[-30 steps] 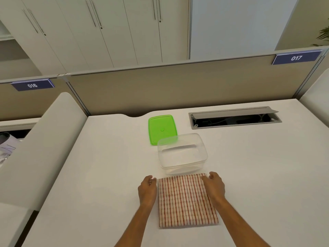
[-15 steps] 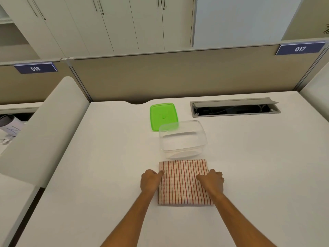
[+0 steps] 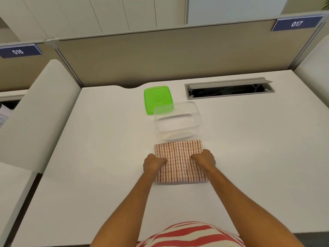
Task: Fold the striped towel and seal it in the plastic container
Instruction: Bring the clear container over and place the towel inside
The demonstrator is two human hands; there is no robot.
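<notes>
The red-and-white striped towel (image 3: 179,161) lies folded into a small rectangle on the white desk (image 3: 92,157), just in front of the clear plastic container (image 3: 178,121). The container stands open and holds nothing. Its green lid (image 3: 157,98) lies flat behind it, partly seen through the container's far left corner. My left hand (image 3: 154,163) grips the towel's left edge with curled fingers. My right hand (image 3: 204,158) grips the right edge the same way. Both hands sit at about the towel's middle.
An open grey cable tray (image 3: 229,88) is sunk into the desk at the back right. A beige partition (image 3: 160,56) closes the far side. White side panels stand at the left (image 3: 35,113) and the far right.
My hands slid from the towel's far corners back to its side edges and curled onto them. The towel has become shorter front to back. The view tilted downward.
</notes>
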